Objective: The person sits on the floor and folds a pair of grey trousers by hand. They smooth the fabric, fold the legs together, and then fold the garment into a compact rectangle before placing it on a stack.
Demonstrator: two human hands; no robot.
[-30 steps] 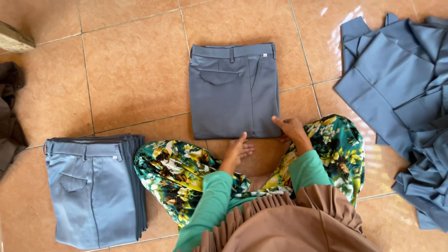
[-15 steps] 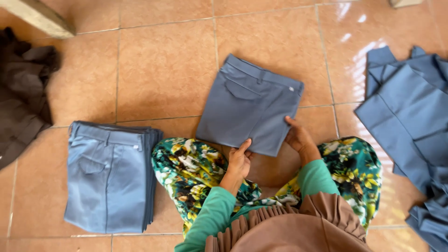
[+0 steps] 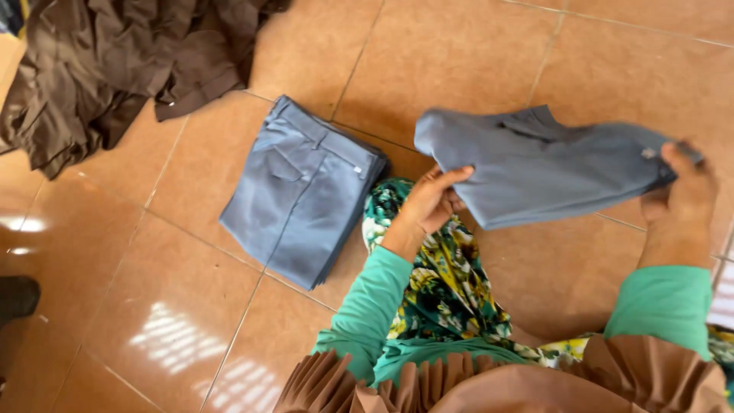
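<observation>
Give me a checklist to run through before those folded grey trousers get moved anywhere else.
1. Left hand grips one end of the folded grey trousers: ok.
2. Right hand grips the other end: ok.
3. Trousers lifted off the tiled floor: ok.
4. Fold held flat: not ok, the middle sags.
5. Stack of folded trousers lying neat beside the left hand: ok.
6. Brown clothes pile apart from the stack: ok.
</observation>
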